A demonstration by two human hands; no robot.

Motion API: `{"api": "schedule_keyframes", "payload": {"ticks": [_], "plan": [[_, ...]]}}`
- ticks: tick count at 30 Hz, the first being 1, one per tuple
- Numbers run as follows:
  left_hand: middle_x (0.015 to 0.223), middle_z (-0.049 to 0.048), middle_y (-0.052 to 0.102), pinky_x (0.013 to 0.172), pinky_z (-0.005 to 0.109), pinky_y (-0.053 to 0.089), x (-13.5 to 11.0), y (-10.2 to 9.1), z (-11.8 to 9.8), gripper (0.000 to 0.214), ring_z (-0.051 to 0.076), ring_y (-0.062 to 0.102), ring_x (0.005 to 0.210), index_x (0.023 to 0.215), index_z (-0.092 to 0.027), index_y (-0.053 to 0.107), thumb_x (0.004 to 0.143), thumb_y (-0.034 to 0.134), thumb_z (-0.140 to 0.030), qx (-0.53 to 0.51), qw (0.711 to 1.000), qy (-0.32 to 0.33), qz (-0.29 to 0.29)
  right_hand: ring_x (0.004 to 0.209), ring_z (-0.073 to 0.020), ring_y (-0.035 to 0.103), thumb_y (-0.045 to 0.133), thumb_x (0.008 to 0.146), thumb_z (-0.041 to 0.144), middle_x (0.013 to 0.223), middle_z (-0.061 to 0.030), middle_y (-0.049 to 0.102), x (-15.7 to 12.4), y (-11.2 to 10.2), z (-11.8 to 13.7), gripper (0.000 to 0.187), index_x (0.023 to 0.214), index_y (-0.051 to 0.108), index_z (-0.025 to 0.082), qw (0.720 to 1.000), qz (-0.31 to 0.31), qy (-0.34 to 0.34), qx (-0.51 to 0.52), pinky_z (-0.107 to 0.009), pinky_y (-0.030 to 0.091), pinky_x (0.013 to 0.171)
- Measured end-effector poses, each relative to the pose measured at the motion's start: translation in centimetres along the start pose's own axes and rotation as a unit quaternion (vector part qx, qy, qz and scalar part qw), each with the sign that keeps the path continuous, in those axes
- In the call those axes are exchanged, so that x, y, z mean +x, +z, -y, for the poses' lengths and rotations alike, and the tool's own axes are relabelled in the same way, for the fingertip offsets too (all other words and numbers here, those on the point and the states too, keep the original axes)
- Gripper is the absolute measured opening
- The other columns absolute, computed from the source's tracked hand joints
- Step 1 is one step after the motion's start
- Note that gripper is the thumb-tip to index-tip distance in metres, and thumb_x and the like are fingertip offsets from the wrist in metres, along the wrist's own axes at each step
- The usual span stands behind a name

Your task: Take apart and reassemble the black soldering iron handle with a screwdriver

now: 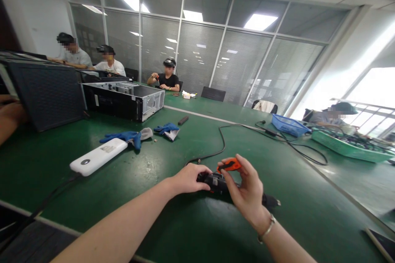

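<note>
Low over the green table, my left hand [190,178] is closed around one end of a black elongated tool [217,182], thumb and fingers on its body. My right hand [248,187] pinches the orange-and-black handle of what looks like a screwdriver [230,165], just above the tool's middle. The screwdriver's tip is too small to make out against the dark tool. Beyond my right wrist, a dark end piece [270,201] with a metal tip sticks out; my hand hides how it joins the tool.
A black cable [224,139] runs behind my hands toward a blue basket [290,125] and a green basket [348,148]. Left lie a white device [98,157], blue gloves [123,136] and an opened computer case [123,99]. Several people sit around the table [173,230].
</note>
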State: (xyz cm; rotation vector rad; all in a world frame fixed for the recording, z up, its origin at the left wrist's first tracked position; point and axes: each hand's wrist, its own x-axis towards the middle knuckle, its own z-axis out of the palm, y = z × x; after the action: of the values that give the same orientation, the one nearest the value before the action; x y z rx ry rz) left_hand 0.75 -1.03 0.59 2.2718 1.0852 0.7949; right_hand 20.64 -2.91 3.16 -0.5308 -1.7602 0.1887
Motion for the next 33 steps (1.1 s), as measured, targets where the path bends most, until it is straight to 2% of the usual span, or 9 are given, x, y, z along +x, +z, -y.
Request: {"api": "schedule_keyframes", "payload": {"ticks": [2, 8, 12, 17, 20, 23, 26, 29, 33], "plan": [[0.097, 0.0022, 0.072, 0.077, 0.026, 0.047, 0.0, -0.1, 0.0, 0.036, 0.021, 0.067, 0.088, 0.104, -0.018, 0.068, 0.071, 0.079, -0.031, 0.01, 1.0, 0.009, 0.0, 0.092, -0.022, 0.069, 0.06, 0.086, 0.012, 0.106, -0.0076, 0.068, -0.4, 0.5, -0.3, 0.054, 0.135, 0.044, 0.028, 0.999, 0.034, -0.018, -0.025, -0.044, 0.06, 0.081], [0.088, 0.0019, 0.07, 0.071, 0.025, 0.047, 0.1, 0.2, 0.5, 0.031, 0.02, 0.065, 0.08, 0.092, -0.015, 0.068, 0.071, 0.079, -0.035, 0.023, 1.0, 0.017, -0.004, 0.096, -0.0209, 0.068, 0.056, 0.089, 0.012, 0.109, -0.007, 0.067, -0.4, 1.6, -0.3, 0.054, 0.138, 0.041, 0.029, 0.994, 0.078, -0.039, -0.07, -0.039, 0.059, 0.082], [0.088, 0.0022, 0.07, 0.073, 0.025, 0.048, 0.2, 0.7, 0.9, 0.018, 0.02, 0.065, 0.083, 0.088, -0.015, 0.068, 0.076, 0.073, -0.028, 0.03, 0.999, 0.031, -0.012, 0.105, -0.0225, 0.063, 0.055, 0.089, 0.013, 0.117, -0.0096, 0.062, 0.1, 2.3, 0.4, 0.056, 0.14, 0.04, 0.03, 0.983, 0.144, -0.075, -0.084, -0.04, 0.057, 0.086], [0.088, 0.0018, 0.071, 0.073, 0.024, 0.049, 0.2, 0.8, 1.1, 0.015, 0.02, 0.067, 0.083, 0.09, -0.015, 0.069, 0.078, 0.069, -0.024, 0.031, 0.999, 0.04, -0.012, 0.092, -0.0213, 0.063, 0.054, 0.091, 0.014, 0.104, -0.0067, 0.063, 0.2, 2.9, 0.7, 0.052, 0.137, 0.043, 0.034, 0.981, 0.126, -0.071, -0.129, -0.038, 0.057, 0.076], [0.092, 0.0028, 0.071, 0.076, 0.026, 0.049, 0.3, 0.7, 1.0, 0.017, 0.021, 0.066, 0.087, 0.089, -0.015, 0.069, 0.077, 0.071, -0.027, 0.034, 0.998, 0.043, -0.015, 0.102, -0.0205, 0.063, 0.045, 0.093, 0.01, 0.114, -0.0075, 0.062, -0.1, 2.9, 0.9, 0.055, 0.142, 0.036, 0.033, 0.983, 0.155, -0.042, -0.085, -0.037, 0.057, 0.084], [0.09, 0.0025, 0.071, 0.074, 0.025, 0.049, 0.3, 0.6, 0.9, 0.013, 0.02, 0.066, 0.084, 0.088, -0.015, 0.068, 0.077, 0.069, -0.023, 0.022, 0.999, 0.045, -0.016, 0.112, -0.0228, 0.059, 0.047, 0.092, 0.011, 0.124, -0.0098, 0.057, -0.5, 2.9, 1.0, 0.059, 0.145, 0.031, 0.031, 0.986, 0.147, -0.027, -0.071, -0.041, 0.054, 0.092], [0.086, 0.0016, 0.071, 0.072, 0.024, 0.048, 0.3, 0.6, 0.8, 0.013, 0.019, 0.065, 0.08, 0.088, -0.014, 0.067, 0.077, 0.068, -0.021, 0.014, 0.999, 0.033, -0.012, 0.102, -0.0231, 0.061, 0.054, 0.089, 0.012, 0.114, -0.0091, 0.058, -0.8, 3.0, 0.8, 0.059, 0.141, 0.036, 0.033, 0.989, 0.106, -0.042, -0.095, -0.041, 0.056, 0.083], [0.091, 0.0023, 0.071, 0.074, 0.025, 0.048, 0.2, 0.6, 0.9, 0.018, 0.02, 0.065, 0.085, 0.091, -0.014, 0.067, 0.077, 0.07, -0.026, 0.01, 0.999, 0.04, -0.015, 0.092, -0.0199, 0.063, 0.05, 0.091, 0.009, 0.106, -0.0064, 0.06, -0.7, 3.0, 0.7, 0.058, 0.141, 0.037, 0.035, 0.99, 0.1, -0.058, -0.084, -0.036, 0.057, 0.077], [0.094, 0.0028, 0.071, 0.076, 0.025, 0.048, 0.3, 0.6, 0.9, 0.016, 0.021, 0.065, 0.087, 0.091, -0.015, 0.068, 0.077, 0.069, -0.023, 0.008, 0.999, 0.046, -0.013, 0.108, -0.0224, 0.06, 0.046, 0.091, 0.008, 0.118, -0.0087, 0.059, -0.7, 3.2, 1.0, 0.06, 0.144, 0.032, 0.032, 0.99, 0.111, -0.051, -0.071, -0.04, 0.055, 0.088]]}}
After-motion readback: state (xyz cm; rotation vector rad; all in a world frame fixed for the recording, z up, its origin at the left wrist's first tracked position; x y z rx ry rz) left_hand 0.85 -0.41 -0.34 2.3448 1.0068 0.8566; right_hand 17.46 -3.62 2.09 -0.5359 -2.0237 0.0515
